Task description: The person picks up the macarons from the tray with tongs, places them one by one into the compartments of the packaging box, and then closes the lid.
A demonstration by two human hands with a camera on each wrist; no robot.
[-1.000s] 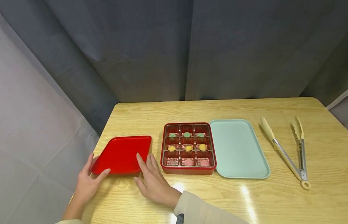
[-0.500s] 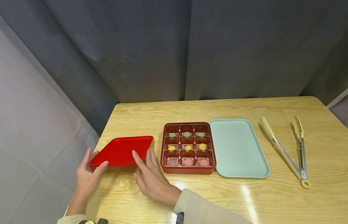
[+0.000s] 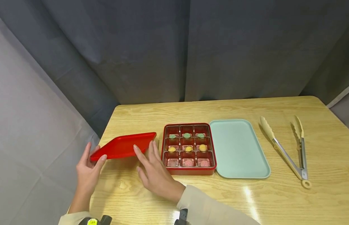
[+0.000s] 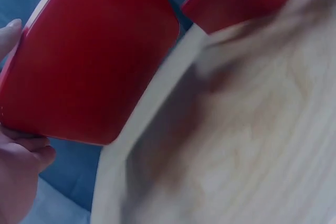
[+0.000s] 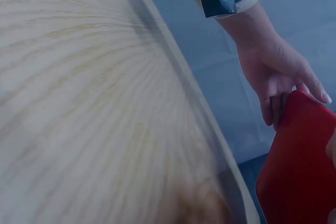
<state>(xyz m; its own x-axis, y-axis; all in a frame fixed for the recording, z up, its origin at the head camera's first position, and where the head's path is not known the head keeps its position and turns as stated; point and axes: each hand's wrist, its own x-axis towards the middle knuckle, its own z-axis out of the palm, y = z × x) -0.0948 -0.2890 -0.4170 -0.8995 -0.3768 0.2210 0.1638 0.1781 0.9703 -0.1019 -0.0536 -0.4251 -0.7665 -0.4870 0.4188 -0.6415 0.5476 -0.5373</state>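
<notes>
A shallow red box lid (image 3: 125, 145) is tilted above the left part of the table, its shadow falling on the wood below. My left hand (image 3: 88, 167) grips its near left corner, thumb on top and fingers underneath; the left wrist view shows the thumb (image 4: 9, 36) at the rim. My right hand (image 3: 157, 175) is at the lid's right side with fairly straight fingers, the index finger overlapping the red surface. To the right of this hand sits a red box (image 3: 191, 172) with a compartmented insert, holding rows of green, yellow (image 3: 203, 147) and pink (image 3: 204, 163) sweets.
A pale green tray (image 3: 239, 150) lies against the box's right side. Farther right, tongs (image 3: 303, 172) with cream tips rest spread apart on the wooden table (image 3: 152, 117). Grey curtains (image 3: 152, 62) hang behind the table and at the left.
The lid's near edge has risen and the lid tilts more, with my left hand moving slightly up along with it. My right hand stays nearly in place; box, tray and tongs are unmoved.
</notes>
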